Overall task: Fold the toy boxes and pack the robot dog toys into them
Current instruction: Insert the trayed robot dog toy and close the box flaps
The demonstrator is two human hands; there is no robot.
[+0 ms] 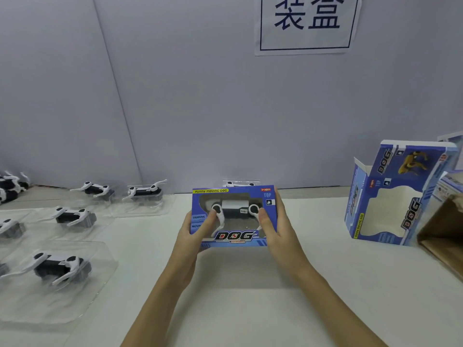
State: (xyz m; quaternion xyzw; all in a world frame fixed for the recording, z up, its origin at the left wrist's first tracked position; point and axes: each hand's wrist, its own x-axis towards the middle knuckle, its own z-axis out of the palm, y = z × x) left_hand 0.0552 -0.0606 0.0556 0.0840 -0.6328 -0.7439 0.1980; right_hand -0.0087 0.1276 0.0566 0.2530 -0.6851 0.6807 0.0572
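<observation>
I hold a blue windowed toy box point(234, 216) above the middle of the white worktop point(250, 296), toward its far edge. My left hand point(198, 229) grips the box's left side, thumb curled over the front by the window; my right hand point(271, 226) grips the right side the same way, thumb on the front panel. Through the window I see a black-and-white robot dog toy point(234, 209) inside the box. Along the worktop's left edge lie more robot dogs in clear blister trays: one nearest me point(59, 267), one farther back point(74, 216), two near the far edge point(96, 189) point(146, 190), and others cut off at the left. Just behind the held box, another trayed dog point(240, 183) shows partly. Near the right edge stands an empty folded box point(390, 194), upright and tilted, its top flap open, beside a brown carton point(443, 234). A paper sign point(307, 23) hangs on the grey wall.
</observation>
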